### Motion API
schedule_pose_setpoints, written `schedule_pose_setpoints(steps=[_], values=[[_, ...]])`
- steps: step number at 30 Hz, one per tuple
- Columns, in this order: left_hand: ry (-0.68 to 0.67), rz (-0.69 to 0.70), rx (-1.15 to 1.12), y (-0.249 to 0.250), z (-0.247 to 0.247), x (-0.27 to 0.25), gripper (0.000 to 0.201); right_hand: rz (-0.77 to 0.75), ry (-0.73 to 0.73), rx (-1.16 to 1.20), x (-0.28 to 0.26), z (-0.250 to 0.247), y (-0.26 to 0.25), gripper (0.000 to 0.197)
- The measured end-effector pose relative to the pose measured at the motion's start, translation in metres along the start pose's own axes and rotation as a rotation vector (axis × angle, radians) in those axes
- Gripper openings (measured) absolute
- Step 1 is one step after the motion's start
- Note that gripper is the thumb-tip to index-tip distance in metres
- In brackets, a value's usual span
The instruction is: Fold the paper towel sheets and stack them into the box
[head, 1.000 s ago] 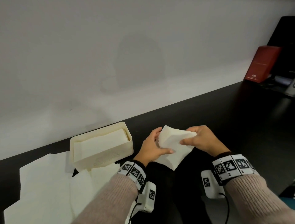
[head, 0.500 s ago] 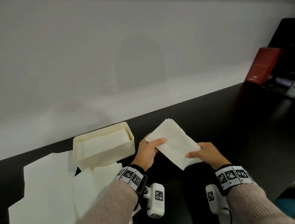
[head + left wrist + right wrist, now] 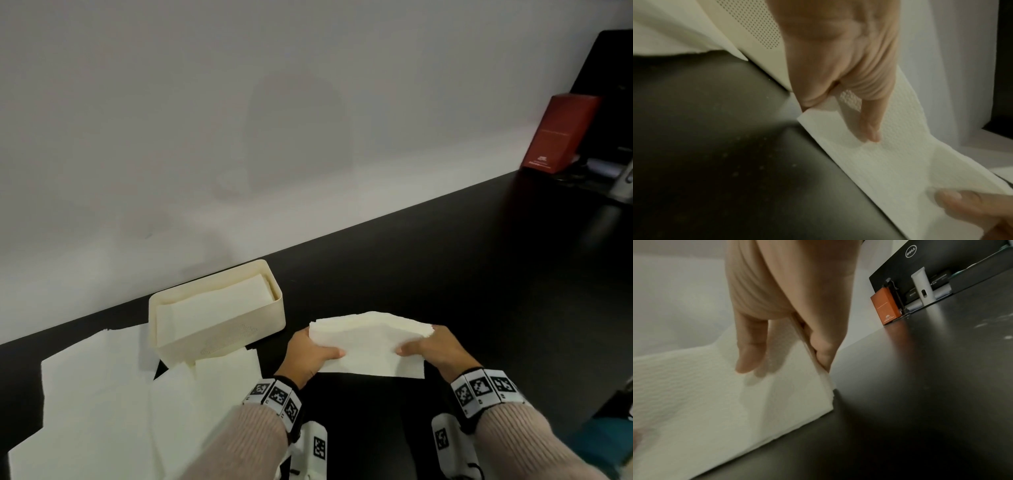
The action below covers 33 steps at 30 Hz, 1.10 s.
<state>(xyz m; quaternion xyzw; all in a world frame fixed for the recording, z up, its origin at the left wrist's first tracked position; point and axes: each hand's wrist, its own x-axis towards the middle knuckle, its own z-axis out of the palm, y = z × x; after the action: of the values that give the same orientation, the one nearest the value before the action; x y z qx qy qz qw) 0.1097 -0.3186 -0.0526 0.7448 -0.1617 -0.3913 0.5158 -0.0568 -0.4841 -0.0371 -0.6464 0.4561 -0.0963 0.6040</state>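
Note:
A folded white paper towel sheet (image 3: 368, 346) is held just above the black table, stretched between both hands. My left hand (image 3: 310, 353) pinches its left end, thumb on top, as the left wrist view shows the sheet (image 3: 890, 155) under the thumb. My right hand (image 3: 433, 347) pinches the right end; in the right wrist view the sheet (image 3: 715, 395) runs under the thumb. The cream box (image 3: 239, 334) stands to the left of the hands and holds a stack of folded sheets (image 3: 212, 305).
Several loose unfolded sheets (image 3: 102, 394) lie on the table left of and in front of the box. A red box (image 3: 558, 132), a dark monitor and small items stand at the far right. A white wall runs along the table's back edge.
The sheet has turned from a tilted, raised position to lying level and lower. Both hands have shifted to its two ends, the left hand moving left and the right hand right.

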Motion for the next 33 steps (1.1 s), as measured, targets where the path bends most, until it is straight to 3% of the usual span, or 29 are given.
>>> schedule_pose_setpoints(steps=[8,13,18,26,30,33], values=[[0.067,0.258,-0.141,0.01,-0.013,0.0,0.04,-0.177,-0.009,0.194,-0.005,-0.002,-0.021,0.035],[0.051,0.228,-0.09,-0.003,-0.009,-0.001,0.049,-0.082,-0.083,0.099,-0.003,0.002,-0.005,0.035],[0.062,0.225,-0.141,0.001,-0.002,0.001,0.051,-0.12,-0.032,0.058,0.005,0.016,-0.007,0.035],[0.075,0.276,-0.069,0.014,-0.01,0.006,0.037,-0.165,0.0,0.11,0.004,0.002,-0.015,0.027],[0.003,0.175,-0.001,0.006,-0.015,0.007,0.042,-0.076,-0.063,-0.008,0.003,0.0,-0.004,0.03],[-0.006,0.099,0.005,0.001,-0.012,0.006,0.041,-0.049,-0.025,-0.042,0.005,0.004,0.003,0.03]])
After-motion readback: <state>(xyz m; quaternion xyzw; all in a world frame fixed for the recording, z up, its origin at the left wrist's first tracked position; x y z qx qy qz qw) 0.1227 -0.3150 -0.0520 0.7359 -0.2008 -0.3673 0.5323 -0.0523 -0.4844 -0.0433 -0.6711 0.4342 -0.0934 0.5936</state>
